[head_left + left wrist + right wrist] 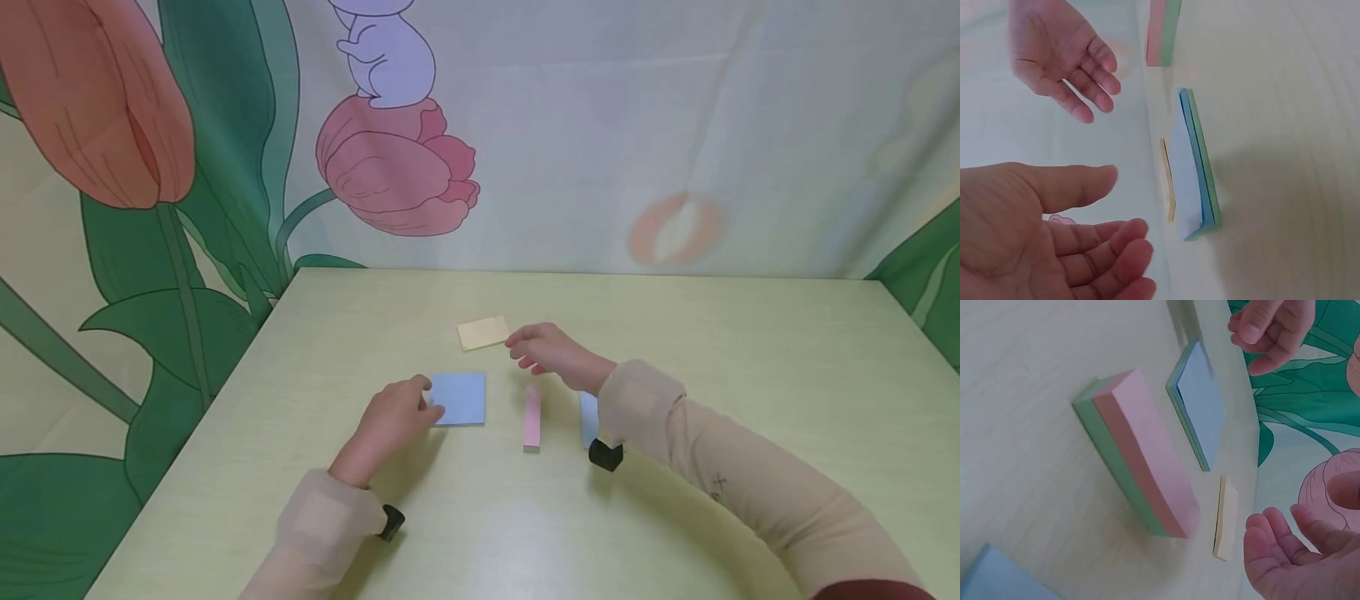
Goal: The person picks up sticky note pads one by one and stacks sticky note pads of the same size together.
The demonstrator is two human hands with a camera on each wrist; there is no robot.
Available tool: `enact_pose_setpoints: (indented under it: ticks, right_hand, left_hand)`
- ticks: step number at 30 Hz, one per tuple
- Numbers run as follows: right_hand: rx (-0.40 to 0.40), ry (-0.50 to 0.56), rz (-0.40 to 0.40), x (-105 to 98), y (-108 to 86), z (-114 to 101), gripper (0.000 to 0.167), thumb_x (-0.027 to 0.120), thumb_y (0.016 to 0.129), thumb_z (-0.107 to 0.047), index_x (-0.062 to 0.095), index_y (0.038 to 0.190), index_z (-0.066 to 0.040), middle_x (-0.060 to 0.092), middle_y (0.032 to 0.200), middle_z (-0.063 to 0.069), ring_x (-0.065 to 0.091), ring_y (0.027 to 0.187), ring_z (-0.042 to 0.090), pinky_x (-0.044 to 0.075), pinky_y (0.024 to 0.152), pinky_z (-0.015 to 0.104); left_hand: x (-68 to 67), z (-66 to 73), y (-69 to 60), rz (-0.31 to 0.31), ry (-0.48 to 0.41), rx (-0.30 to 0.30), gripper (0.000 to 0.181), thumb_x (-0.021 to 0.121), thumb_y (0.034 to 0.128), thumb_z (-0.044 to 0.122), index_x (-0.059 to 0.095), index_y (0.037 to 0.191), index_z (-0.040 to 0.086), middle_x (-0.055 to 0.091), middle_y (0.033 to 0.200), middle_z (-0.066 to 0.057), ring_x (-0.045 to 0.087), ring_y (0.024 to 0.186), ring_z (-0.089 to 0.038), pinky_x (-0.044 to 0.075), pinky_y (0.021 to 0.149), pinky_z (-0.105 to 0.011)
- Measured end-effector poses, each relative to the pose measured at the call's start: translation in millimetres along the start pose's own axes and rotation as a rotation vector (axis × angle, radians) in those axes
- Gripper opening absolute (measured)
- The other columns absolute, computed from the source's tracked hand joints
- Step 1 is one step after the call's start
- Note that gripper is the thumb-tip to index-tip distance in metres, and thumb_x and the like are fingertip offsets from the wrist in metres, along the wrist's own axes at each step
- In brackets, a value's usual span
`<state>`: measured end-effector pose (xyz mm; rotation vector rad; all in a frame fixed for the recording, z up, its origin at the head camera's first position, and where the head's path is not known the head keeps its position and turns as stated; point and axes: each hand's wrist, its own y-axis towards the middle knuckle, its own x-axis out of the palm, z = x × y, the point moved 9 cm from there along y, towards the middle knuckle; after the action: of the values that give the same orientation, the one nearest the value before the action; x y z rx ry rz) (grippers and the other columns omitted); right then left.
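Note:
A square blue pad (459, 400) with a green layer beneath (1205, 156) lies on the table; beside its left edge is my left hand (393, 414), fingers loosely bent, holding nothing. My right hand (553, 350) hovers by the right end of a small yellow pad (482, 333), its fingers relaxed and empty. Nearer me stands a narrow block, pink (532, 417) over green (1116, 462). Another blue pad (589, 417) lies to its right, partly hidden by the right sleeve.
The pale table (750, 358) reaches back to a hanging cloth (585, 150) printed with flowers and leaves. Each wrist has a small black device, the left one (392, 522) and the right one (606, 455) both near the cuffs.

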<state>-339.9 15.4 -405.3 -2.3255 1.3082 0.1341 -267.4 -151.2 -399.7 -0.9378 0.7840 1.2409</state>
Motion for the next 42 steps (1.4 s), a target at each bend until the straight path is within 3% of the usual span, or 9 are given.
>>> enact_pose_setpoints:
  ticks: [6, 10, 19, 27, 34, 42]
  right_hand:
    - [-0.02, 0.008, 0.006, -6.3, 10.1, -1.7, 0.043, 0.043, 0.088, -0.015, 0.041, 0.127, 0.003, 0.044, 0.13, 0.018, 0.045, 0.115, 0.033, 0.037, 0.096, 0.041]
    - [-0.022, 0.02, 0.023, -9.0, 16.2, -5.1, 0.043, 0.041, 0.089, -0.015, 0.038, 0.128, 0.004, 0.044, 0.13, 0.019, 0.044, 0.117, 0.032, 0.037, 0.097, 0.04]
    - [0.003, 0.02, -0.011, -6.9, 31.7, -5.9, 0.047, 0.043, 0.09, -0.017, 0.033, 0.132, 0.003, 0.037, 0.136, 0.016, 0.035, 0.124, 0.032, 0.031, 0.102, 0.041]
    - [0.018, -0.007, -0.009, -7.1, 43.0, -1.6, 0.051, 0.045, 0.089, -0.02, 0.031, 0.133, 0.002, 0.033, 0.138, 0.014, 0.033, 0.125, 0.031, 0.029, 0.103, 0.04]
    - [0.012, -0.057, -0.013, -5.1, 50.9, 6.7, 0.053, 0.045, 0.088, -0.019, 0.028, 0.134, 0.002, 0.029, 0.141, 0.015, 0.029, 0.129, 0.028, 0.027, 0.105, 0.04]
    - [0.002, -0.113, -0.003, -5.7, 55.3, 13.3, 0.054, 0.044, 0.089, -0.019, 0.026, 0.136, 0.001, 0.027, 0.142, 0.016, 0.028, 0.13, 0.029, 0.026, 0.105, 0.041]
  left_hand:
    - [-11.0, 13.3, 11.8, 0.111, -0.13, 0.045, 0.036, 0.053, 0.085, 0.02, 0.053, 0.114, -0.001, 0.063, 0.099, -0.011, 0.06, 0.089, -0.023, 0.046, 0.079, -0.037]
    - [-12.3, 17.5, 21.4, 0.125, -0.197, 0.048, 0.038, 0.048, 0.0869, 0.018, 0.049, 0.12, -0.001, 0.058, 0.113, -0.015, 0.057, 0.102, -0.026, 0.043, 0.086, -0.04]
    - [-0.9, 21.4, 50.4, 0.046, -0.347, 0.017, 0.045, 0.045, 0.0892, 0.017, 0.039, 0.13, -0.002, 0.045, 0.129, -0.02, 0.045, 0.118, -0.031, 0.038, 0.096, -0.041]
    - [7.7, 17.9, 69.3, 0.006, -0.544, -0.073, 0.047, 0.043, 0.0887, 0.016, 0.036, 0.132, -0.001, 0.04, 0.134, -0.019, 0.04, 0.121, -0.029, 0.032, 0.1, -0.042]
    - [19.4, 13.6, 77.3, -0.046, -0.714, -0.159, 0.053, 0.042, 0.0903, 0.019, 0.026, 0.136, -0.001, 0.027, 0.141, -0.018, 0.027, 0.13, -0.03, 0.024, 0.106, -0.041]
    - [27.9, 9.7, 79.4, -0.087, -0.816, -0.259, 0.056, 0.04, 0.0915, 0.026, 0.021, 0.138, 0.002, 0.022, 0.144, -0.015, 0.03, 0.127, -0.034, 0.022, 0.106, -0.043]
